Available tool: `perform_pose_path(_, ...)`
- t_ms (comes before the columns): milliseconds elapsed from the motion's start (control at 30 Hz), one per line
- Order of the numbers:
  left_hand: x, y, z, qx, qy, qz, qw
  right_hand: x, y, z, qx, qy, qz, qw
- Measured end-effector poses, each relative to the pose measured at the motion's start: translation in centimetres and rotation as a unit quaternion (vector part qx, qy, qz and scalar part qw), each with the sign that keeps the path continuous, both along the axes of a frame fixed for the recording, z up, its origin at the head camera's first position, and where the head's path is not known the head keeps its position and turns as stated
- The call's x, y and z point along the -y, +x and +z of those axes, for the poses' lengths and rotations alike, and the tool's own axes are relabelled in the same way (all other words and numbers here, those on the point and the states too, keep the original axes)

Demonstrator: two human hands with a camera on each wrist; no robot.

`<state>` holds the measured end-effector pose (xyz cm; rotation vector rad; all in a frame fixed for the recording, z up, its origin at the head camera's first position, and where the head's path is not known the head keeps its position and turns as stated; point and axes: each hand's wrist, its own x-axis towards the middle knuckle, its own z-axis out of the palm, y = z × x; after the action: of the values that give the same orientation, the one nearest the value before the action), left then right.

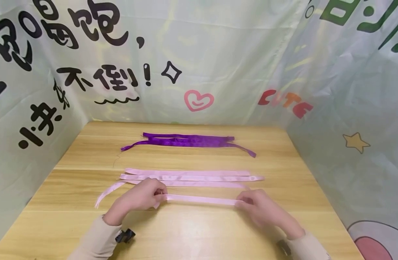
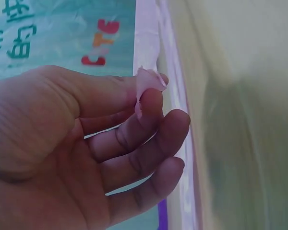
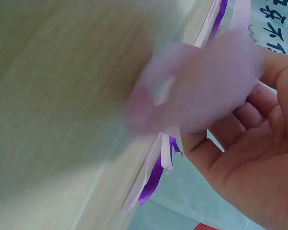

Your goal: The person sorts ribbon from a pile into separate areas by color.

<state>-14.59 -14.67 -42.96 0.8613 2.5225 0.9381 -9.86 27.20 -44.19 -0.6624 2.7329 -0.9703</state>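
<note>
A light pink ribbon is stretched between both hands, close above the front half of the table. My left hand pinches one end between thumb and index finger, and a short frayed tip of ribbon pokes out in the left wrist view. The other left fingers are bent and hold nothing. My right hand pinches the ribbon's other end. In the right wrist view a blurred loop of pink ribbon hides those fingertips. Just beyond the hands lie several pink ribbons, side by side; one tail bends toward the front left.
Farther back on the wooden table lies a row of purple ribbons, two ends splayed outward. Printed cloth walls enclose the back and both sides. A small black device sits at the left cuff.
</note>
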Motion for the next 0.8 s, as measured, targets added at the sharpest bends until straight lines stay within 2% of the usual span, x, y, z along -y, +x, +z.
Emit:
perform_pose_path(267,3.6,-0.2,0.3,-0.002,0.004,0.028,0.9996,0.1,-0.7,-0.1,-0.025,0.008,0.002,0.9997)
perform_pose_path(533,6.5,-0.2,-0.4,0.017,-0.022,0.073,0.9970,-0.3,-1.1,-0.3,-0.015,0.018,-0.024,0.9995)
perform_pose_path(667,7.6,-0.2,-0.7,0.029,-0.019,0.085,0.9958,-0.5,-1.5,-0.4,-0.013,0.014,-0.023,0.9996)
perform_pose_path(800,8.6,-0.3,-0.7,0.022,-0.025,0.099,0.9945,-0.8,-1.8,-0.5,-0.010,0.007,-0.016,0.9998)
